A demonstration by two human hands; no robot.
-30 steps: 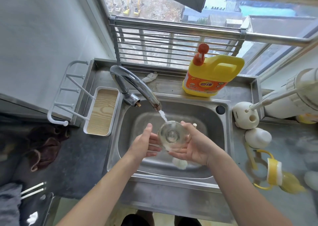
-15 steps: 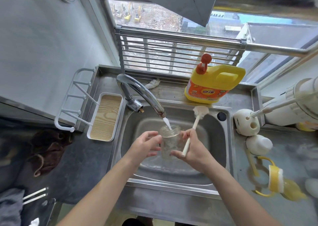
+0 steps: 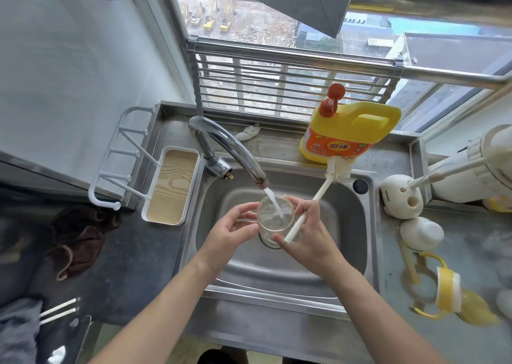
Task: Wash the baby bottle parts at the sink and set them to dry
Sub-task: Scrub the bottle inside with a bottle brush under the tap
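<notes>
A clear glass bottle body (image 3: 274,218) stands upright over the steel sink (image 3: 343,239), mouth up under the tap (image 3: 230,150). Running water pours into it. My left hand (image 3: 232,233) holds its left side with curled fingers. My right hand (image 3: 307,230) holds its right side and also grips the white handle of a bottle brush (image 3: 332,175), whose bristle head points up and away toward the detergent jug. On the right counter lie a yellow handled collar with white ring (image 3: 446,288) and a white cap (image 3: 421,233).
A yellow detergent jug (image 3: 352,130) with a red pump stands behind the sink. A white brush holder (image 3: 399,197) sits at the right. A white drying rack with a wooden tray (image 3: 169,186) hangs left of the sink. A brown cloth (image 3: 77,241) lies on the dark counter.
The bottle was turned from lying with its base toward me to standing mouth up under the stream. The brush came up out of the sink in my right hand.
</notes>
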